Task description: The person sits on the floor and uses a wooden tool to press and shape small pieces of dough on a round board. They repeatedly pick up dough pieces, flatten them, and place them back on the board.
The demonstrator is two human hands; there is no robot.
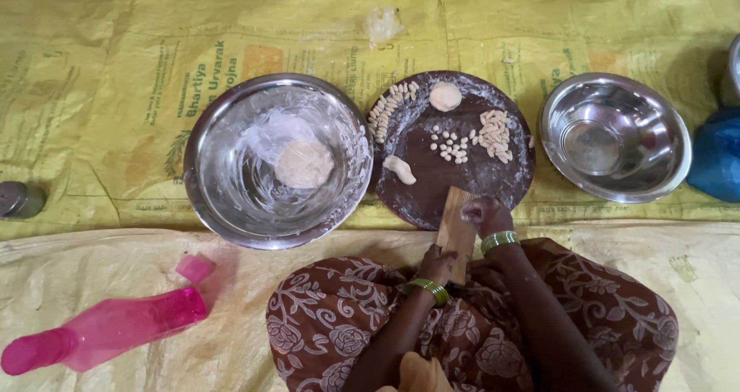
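Yellow printed sacking covers the floor, with a paler sheet nearer the person's lap. At the centre sits a round dark board, dusted with flour and dotted with small shaped dough pieces; a dough ball lies at its twelve o'clock. A ridged wooden paddle leans over the board's six o'clock edge — the left hand grasps its lower end, while the right hand presses curled fingers against its upper face; what they pinch, I cannot tell. At nine o'clock stands a floury steel bowl holding a dough lump; at three o'clock, a second steel bowl. A pink bottle lies at seven o'clock — cap beside it.
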